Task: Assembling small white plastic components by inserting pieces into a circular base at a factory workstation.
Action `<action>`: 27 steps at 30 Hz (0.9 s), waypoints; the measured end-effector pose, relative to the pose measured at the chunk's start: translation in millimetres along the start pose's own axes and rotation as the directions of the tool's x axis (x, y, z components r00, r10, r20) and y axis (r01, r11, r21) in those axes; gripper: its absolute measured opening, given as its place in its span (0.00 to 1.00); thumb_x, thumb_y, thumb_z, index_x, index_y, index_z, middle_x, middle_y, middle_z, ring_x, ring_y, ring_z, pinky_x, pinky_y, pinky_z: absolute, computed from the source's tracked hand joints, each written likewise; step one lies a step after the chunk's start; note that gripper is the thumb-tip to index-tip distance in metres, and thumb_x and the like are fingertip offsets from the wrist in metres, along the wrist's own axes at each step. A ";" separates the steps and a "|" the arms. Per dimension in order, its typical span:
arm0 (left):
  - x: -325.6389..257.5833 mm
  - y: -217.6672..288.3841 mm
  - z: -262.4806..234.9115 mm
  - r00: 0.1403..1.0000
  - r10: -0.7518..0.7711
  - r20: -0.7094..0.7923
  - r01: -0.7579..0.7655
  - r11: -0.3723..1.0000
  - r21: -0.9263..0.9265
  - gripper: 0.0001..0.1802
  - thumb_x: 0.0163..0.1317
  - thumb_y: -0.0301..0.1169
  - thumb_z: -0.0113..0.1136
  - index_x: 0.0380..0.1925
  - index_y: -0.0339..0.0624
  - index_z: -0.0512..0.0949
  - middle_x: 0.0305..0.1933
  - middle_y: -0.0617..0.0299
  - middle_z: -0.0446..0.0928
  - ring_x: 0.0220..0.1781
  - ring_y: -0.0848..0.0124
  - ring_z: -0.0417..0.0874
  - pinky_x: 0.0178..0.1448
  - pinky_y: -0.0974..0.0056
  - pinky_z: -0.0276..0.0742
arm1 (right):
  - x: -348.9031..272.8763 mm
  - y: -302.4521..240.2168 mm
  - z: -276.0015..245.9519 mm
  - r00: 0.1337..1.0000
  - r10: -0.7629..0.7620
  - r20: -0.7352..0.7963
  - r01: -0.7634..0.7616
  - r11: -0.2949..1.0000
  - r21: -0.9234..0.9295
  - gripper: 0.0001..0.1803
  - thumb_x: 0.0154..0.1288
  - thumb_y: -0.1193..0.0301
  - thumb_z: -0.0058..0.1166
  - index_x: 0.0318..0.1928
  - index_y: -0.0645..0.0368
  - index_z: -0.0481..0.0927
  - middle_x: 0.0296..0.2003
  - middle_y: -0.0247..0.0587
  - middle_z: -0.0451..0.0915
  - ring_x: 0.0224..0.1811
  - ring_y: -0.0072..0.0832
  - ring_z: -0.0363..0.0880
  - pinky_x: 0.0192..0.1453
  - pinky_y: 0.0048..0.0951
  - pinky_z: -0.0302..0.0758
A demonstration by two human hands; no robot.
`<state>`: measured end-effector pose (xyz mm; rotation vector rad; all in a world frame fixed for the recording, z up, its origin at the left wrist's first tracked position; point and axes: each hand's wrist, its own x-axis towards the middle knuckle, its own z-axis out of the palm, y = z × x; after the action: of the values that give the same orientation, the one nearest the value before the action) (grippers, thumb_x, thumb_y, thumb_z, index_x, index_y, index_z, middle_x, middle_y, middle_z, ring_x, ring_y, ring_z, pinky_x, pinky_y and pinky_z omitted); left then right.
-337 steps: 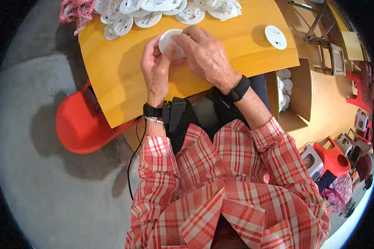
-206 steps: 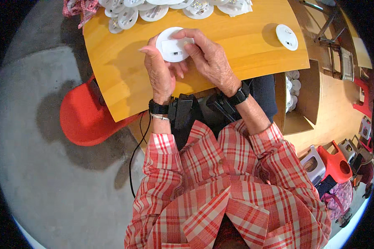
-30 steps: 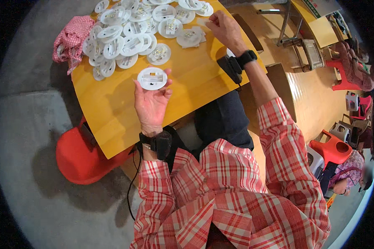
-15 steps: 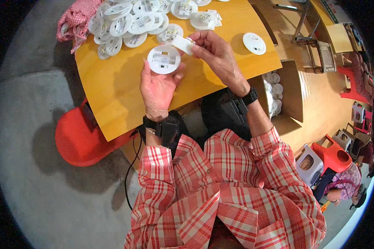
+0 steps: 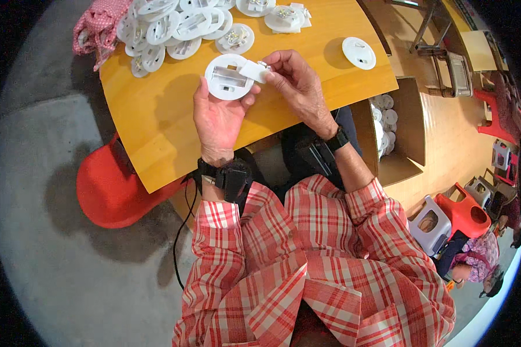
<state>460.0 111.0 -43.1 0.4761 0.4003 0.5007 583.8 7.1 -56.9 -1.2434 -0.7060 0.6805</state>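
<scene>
One white disc (image 5: pixel 228 78) sits at the fingertips of the left hand (image 5: pixel 219 124), just beyond its upturned palm, gripped at the rim between the thumb on the left and the fingers on the right and beneath. The right hand (image 5: pixel 298 87) pinches a cover (image 5: pixel 252 71) between thumb and forefinger, and the cover's left end overlaps the disc's right side; whether the two touch, I cannot tell. Both are held above the table (image 5: pixel 156 124). The disc is round, its face turned up, with an oblong recess across the middle, a small opening above it and a small dark fitting below. The cover is white, plain and oblong, with something shiny at its right end. A pile (image 5: pixel 194 24) of similar discs lies beyond the left hand.
</scene>
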 end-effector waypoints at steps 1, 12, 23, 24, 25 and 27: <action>0.3 -0.1 -1.0 1.000 -0.005 0.008 0.005 1.000 -0.004 0.30 0.62 0.53 0.44 0.51 0.37 0.68 0.45 0.51 0.76 0.39 0.54 0.78 0.38 0.61 0.70 | -0.5 0.4 0.0 1.000 -0.005 0.004 0.005 1.000 0.000 0.11 0.63 0.76 0.51 0.45 0.64 0.70 0.33 0.33 0.74 0.37 0.17 0.72 0.44 0.18 0.72; -0.1 1.2 2.7 0.999 -0.023 0.044 0.024 1.000 -0.020 0.31 0.63 0.53 0.43 0.56 0.39 0.65 0.49 0.50 0.74 0.40 0.53 0.78 0.40 0.60 0.71 | -2.4 -3.7 0.5 0.999 -0.042 0.007 0.042 0.999 -0.006 0.11 0.63 0.75 0.51 0.45 0.65 0.70 0.35 0.34 0.75 0.38 0.18 0.73 0.46 0.20 0.73; 0.4 -0.8 2.2 0.997 -0.008 0.080 0.008 1.000 -0.003 0.31 0.65 0.51 0.41 0.63 0.47 0.57 0.54 0.53 0.71 0.42 0.54 0.77 0.40 0.63 0.72 | -3.6 -0.7 -1.9 1.000 -0.028 -0.002 0.028 0.999 -0.029 0.09 0.63 0.74 0.51 0.43 0.64 0.71 0.35 0.34 0.75 0.38 0.18 0.73 0.45 0.20 0.72; 0.5 -0.6 1.3 0.996 -0.013 0.093 0.013 1.000 0.000 0.31 0.65 0.51 0.41 0.63 0.47 0.57 0.54 0.53 0.70 0.42 0.54 0.77 0.40 0.63 0.72 | -3.3 -0.2 -2.4 0.999 -0.034 -0.001 0.034 0.999 -0.039 0.09 0.63 0.74 0.51 0.43 0.64 0.71 0.34 0.34 0.75 0.38 0.18 0.73 0.45 0.20 0.72; 0.0 -0.9 0.6 0.996 -0.014 0.092 0.014 1.000 0.000 0.31 0.65 0.51 0.41 0.63 0.47 0.57 0.54 0.53 0.70 0.42 0.54 0.77 0.40 0.63 0.72 | -3.2 0.3 -2.7 0.999 -0.041 0.001 0.041 0.998 -0.048 0.10 0.63 0.74 0.51 0.43 0.64 0.71 0.34 0.34 0.75 0.38 0.18 0.73 0.45 0.20 0.72; 0.0 -1.5 -0.2 0.995 -0.017 0.101 0.023 0.998 -0.055 0.32 0.65 0.52 0.41 0.61 0.43 0.59 0.53 0.51 0.71 0.43 0.52 0.77 0.41 0.62 0.73 | -2.8 1.4 -2.3 0.999 -0.037 -0.017 0.036 0.999 -0.033 0.10 0.63 0.74 0.51 0.43 0.65 0.71 0.34 0.34 0.75 0.38 0.18 0.73 0.45 0.20 0.72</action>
<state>460.4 109.9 -44.0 0.4408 0.2934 0.4652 583.7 3.9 -59.0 -1.2615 -0.7264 0.6298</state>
